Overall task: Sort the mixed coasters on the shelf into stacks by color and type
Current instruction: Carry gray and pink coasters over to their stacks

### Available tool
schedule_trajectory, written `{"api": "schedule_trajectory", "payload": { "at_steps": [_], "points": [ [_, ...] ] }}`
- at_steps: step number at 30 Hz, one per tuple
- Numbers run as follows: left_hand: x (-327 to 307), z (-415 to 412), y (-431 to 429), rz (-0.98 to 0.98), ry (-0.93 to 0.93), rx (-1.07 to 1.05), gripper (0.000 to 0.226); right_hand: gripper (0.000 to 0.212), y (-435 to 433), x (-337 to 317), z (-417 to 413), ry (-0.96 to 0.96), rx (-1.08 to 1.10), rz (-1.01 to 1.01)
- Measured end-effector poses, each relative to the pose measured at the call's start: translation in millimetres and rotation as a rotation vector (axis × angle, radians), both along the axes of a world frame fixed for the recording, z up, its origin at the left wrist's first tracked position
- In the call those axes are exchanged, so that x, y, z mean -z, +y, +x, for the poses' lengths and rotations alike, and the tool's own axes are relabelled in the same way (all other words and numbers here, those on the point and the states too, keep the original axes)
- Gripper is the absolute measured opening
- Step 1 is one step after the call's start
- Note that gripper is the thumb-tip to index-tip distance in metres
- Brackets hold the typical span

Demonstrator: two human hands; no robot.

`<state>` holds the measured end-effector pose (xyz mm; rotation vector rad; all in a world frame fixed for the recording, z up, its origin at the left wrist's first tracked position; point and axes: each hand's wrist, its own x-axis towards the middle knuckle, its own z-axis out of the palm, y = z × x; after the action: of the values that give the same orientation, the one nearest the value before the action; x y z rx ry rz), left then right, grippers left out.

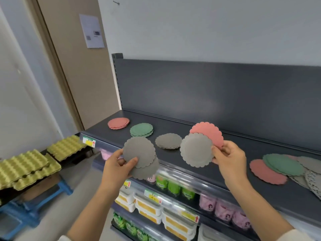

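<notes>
Partly, a grey coaster hides the pink coaster behind it.

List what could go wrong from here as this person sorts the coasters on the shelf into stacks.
1. The right hand pinches a grey coaster and a pink coaster together; both might land on the grey stack, mixing colours.
2. The left hand holds two grey coasters fanned apart, by the front edge of the shelf; one could slip and fall.
3. The unsorted pile overlaps loosely; pulling one may drag others.
</notes>
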<state>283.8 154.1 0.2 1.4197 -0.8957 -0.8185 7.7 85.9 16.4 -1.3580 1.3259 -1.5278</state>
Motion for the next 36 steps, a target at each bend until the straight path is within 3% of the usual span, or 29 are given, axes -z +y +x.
{"api": "schedule_trajectory", "payload": {
  "at_steps": [3, 15, 27, 36],
  "points": [
    [0.8, 22.1, -1.3, 0.01, 0.009, 0.006, 0.032, 0.013, -2.7, 0.3, 22.3, -0.023, 0.012, 0.03],
    [17.6, 42.5, -41.3, 0.02, 0.015, 0.077, 0.052, 0.022, -30.2, 4.9, 50.4, -0.108, 0.071, 0.015],
    [4.0, 5.7, -150.3, -0.011, -0.15, 0.332, 0.063, 0.023, -104.2, 8.9, 44.8, -0.143, 0.15, -0.053],
    [15.0, -7.8, -209.9, 0.14, -0.339, 0.445, 0.068, 0.021, -131.5, 21.6, 35.2, -0.16, 0.255, -0.052]
  ]
}}
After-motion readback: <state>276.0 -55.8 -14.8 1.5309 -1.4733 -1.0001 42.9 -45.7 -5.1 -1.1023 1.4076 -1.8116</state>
